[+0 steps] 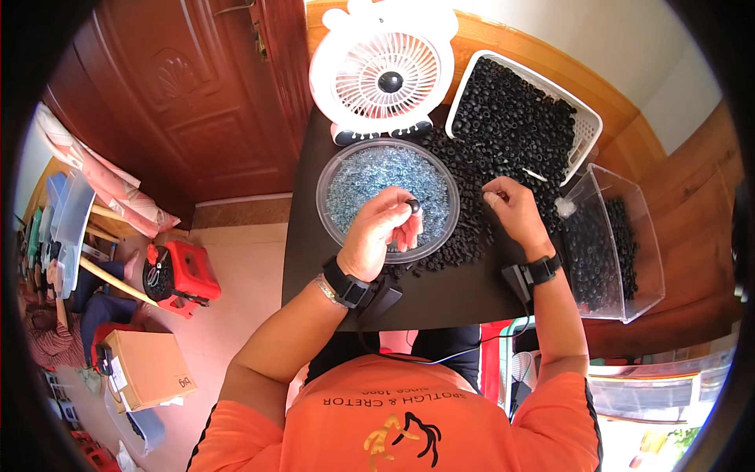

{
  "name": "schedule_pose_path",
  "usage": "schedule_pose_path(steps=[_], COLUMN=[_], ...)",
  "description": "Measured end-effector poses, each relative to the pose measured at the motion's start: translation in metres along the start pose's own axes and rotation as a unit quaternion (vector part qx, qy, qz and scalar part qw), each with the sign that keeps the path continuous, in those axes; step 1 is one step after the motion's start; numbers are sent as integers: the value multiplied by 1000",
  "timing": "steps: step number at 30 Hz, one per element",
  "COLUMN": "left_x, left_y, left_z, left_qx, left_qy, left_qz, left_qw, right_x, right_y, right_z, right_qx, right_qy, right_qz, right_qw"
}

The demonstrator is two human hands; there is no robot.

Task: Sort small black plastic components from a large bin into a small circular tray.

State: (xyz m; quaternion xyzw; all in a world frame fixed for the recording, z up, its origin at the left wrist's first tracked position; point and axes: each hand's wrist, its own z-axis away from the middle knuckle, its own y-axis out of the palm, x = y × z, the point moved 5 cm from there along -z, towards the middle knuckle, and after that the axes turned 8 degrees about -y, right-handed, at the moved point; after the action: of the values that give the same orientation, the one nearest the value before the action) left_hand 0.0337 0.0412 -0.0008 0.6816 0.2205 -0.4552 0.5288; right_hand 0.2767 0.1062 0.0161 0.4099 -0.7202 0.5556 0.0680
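Observation:
My left hand is closed on a small black cap, held between thumb and fingers above a round clear basin. Heaped in that basin are small translucent bluish pieces. My right hand has thumb and fingers pinched together over a loose pile of small black ring-like parts. Whatever it may hold is too small to make out. Both wrists wear black straps with small dark boxes attached.
Behind the basin stands a white fan. A tilted white basket spills black parts onto the dark table. A clear plastic box at the right holds more. Thin cables run near my waist. Someone's legs show at far left.

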Motion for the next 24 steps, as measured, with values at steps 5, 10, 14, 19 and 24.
schedule_pose_path(steps=[5,10,14,19,24], left_x=[-1,-3,-6,-14,-15], left_y=[4,9,11,12,13], left_z=[2,4,7,11,12], left_qx=[9,-7,-26,-44,-39], left_qy=[6,6,31,138,149], left_qz=[-35,-99,-140,-260,-284], left_qw=[999,995,989,955,946], right_x=[64,98,105,118,123], right_y=[9,24,25,20,19], right_z=[-15,-25,-29,-27,-24], right_qx=[41,110,123,160,181], right_qy=[54,54,55,44,39], right_qz=[-321,-415,-417,-403,-394], right_qw=[945,902,899,900,900])
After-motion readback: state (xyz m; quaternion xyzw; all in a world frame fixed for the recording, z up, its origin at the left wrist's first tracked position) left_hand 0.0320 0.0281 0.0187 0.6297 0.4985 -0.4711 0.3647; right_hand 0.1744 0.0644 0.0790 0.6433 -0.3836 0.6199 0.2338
